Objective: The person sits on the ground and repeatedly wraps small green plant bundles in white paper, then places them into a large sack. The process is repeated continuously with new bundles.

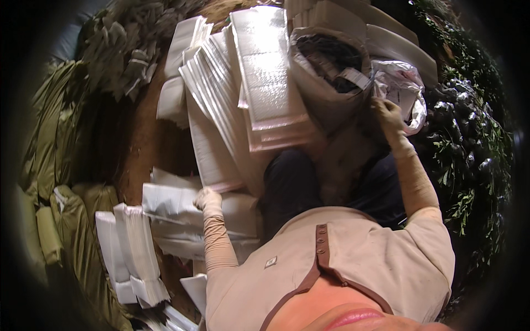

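My left hand (208, 200) rests at the near end of a long bundle of white foam or bubble-wrap sleeves (215, 157), over a pale stack (174, 198). Its fingers are curled, and whether they grip a sleeve is hidden. At the right, my right hand (388, 113) is bent beside the near-left rim of a crumpled white plastic bag (418, 111). I cannot tell whether its fingers pinch anything. Between the hands, before my knees, lies a pile of shiny bubble-wrap sleeves (267, 70). Behind it an open sack (323, 95) holds dark material and a labelled packet (354, 77).
Leafy plants with dark plastic-wrapped bases (463, 124) crowd the right side. Olive-green wrapped bundles (58, 132) line the left. Tied white sleeve bundles (138, 248) stand at the lower left. Grey scraps (124, 53) are heaped at the far left, and large pale packs (397, 49) behind the bag.
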The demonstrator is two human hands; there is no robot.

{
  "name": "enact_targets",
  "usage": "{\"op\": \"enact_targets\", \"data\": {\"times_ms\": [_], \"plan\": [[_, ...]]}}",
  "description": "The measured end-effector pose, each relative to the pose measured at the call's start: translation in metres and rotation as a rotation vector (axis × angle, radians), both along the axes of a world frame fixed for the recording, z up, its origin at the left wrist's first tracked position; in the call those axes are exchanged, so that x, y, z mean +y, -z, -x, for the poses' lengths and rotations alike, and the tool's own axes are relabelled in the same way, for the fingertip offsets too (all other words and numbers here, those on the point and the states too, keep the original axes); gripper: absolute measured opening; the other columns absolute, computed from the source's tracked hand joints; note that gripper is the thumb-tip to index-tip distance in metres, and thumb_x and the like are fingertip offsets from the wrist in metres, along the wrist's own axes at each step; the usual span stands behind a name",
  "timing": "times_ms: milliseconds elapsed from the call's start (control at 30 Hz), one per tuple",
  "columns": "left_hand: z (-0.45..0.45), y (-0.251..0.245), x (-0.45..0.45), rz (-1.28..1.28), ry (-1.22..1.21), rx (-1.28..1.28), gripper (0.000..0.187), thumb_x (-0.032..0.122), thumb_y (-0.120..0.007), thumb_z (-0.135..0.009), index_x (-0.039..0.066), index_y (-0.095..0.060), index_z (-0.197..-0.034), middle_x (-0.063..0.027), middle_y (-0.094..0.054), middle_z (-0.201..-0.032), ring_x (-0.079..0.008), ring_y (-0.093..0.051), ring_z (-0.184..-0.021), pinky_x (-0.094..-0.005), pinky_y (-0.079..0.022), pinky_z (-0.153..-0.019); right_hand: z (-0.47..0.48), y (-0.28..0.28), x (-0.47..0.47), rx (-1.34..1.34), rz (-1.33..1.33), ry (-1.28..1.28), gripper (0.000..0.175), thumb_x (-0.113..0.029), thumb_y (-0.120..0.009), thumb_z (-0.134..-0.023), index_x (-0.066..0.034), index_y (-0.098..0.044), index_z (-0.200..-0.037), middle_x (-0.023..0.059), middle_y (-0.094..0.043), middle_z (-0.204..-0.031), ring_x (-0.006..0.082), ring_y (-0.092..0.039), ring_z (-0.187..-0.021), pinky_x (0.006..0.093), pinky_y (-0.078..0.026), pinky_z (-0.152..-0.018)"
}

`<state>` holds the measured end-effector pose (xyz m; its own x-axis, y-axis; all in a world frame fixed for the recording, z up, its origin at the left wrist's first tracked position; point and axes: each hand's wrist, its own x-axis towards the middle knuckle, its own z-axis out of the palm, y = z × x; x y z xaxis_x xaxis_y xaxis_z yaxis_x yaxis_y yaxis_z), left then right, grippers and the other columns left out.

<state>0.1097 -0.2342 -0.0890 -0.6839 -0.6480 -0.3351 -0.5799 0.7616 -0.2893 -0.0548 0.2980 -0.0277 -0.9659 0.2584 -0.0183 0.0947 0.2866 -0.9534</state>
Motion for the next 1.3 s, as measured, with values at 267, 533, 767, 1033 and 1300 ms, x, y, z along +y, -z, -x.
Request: {"op": "enact_targets", "data": {"times_ms": [267, 533, 767, 1033, 1300], "plan": [[0.210, 0.009, 0.140, -0.127, 0.916, 0.337, 0.070, 0.034, -0.071, -0.069, 0.014, -0.045, -0.131, -0.0112, -0.042, -0.139, -0.0275, -0.040, -0.128, -0.0452, -0.020, -0.111, 0.147, 0.051, -0.092, -0.197, -0.885, -0.347, 0.041, -0.018, -0.063, -0.081, -0.0077, -0.051, -0.119, 0.0148, -0.062, -0.109, 0.0281, -0.060, -0.102, 0.0365, -0.048, -0.086], [0.223, 0.038, 0.142, 0.017, 0.901, 0.362, 0.045, 0.017, -0.048, -0.083, 0.007, -0.051, -0.126, -0.0147, -0.055, -0.125, -0.0294, -0.058, -0.106, -0.0408, -0.047, -0.090, 0.132, 0.015, -0.075, -0.048, -0.507, -0.357, 0.026, -0.010, -0.061, -0.079, -0.0082, -0.059, -0.105, 0.0116, -0.064, -0.096, 0.0232, -0.062, -0.090, 0.0337, -0.050, -0.077], [0.196, 0.045, 0.162, 0.038, 0.798, 0.431, 0.045, 0.012, -0.043, -0.083, 0.002, -0.049, -0.127, -0.0190, -0.052, -0.127, -0.0305, -0.057, -0.110, -0.0401, -0.046, -0.091, 0.201, 0.007, 0.007, 0.011, 0.511, -0.229, 0.021, -0.014, -0.058, -0.085, -0.0009, -0.062, -0.101, 0.0047, -0.062, -0.084, 0.0120, -0.056, -0.073, 0.0241, -0.046, -0.063], [0.200, 0.035, 0.166, -0.021, 0.744, 0.303, 0.050, 0.019, -0.046, -0.084, 0.001, -0.044, -0.130, -0.0190, -0.049, -0.131, -0.0318, -0.055, -0.112, -0.0403, -0.043, -0.094, 0.230, 0.008, 0.007, -0.180, -0.511, -0.038, 0.040, -0.029, -0.064, -0.080, -0.0096, -0.059, -0.115, 0.0102, -0.064, -0.098, 0.0193, -0.063, -0.087, 0.0307, -0.051, -0.075], [0.202, 0.041, 0.174, 0.001, 0.726, 0.291, 0.052, 0.026, -0.054, -0.084, 0.002, -0.044, -0.129, -0.0185, -0.051, -0.128, -0.0306, -0.056, -0.110, -0.0396, -0.044, -0.091, 0.230, 0.044, -0.047, -0.274, -0.994, -0.252, 0.050, -0.034, -0.063, -0.080, -0.0106, -0.054, -0.124, 0.0142, -0.055, -0.123, 0.0293, -0.054, -0.112, 0.0372, -0.042, -0.095]]}}
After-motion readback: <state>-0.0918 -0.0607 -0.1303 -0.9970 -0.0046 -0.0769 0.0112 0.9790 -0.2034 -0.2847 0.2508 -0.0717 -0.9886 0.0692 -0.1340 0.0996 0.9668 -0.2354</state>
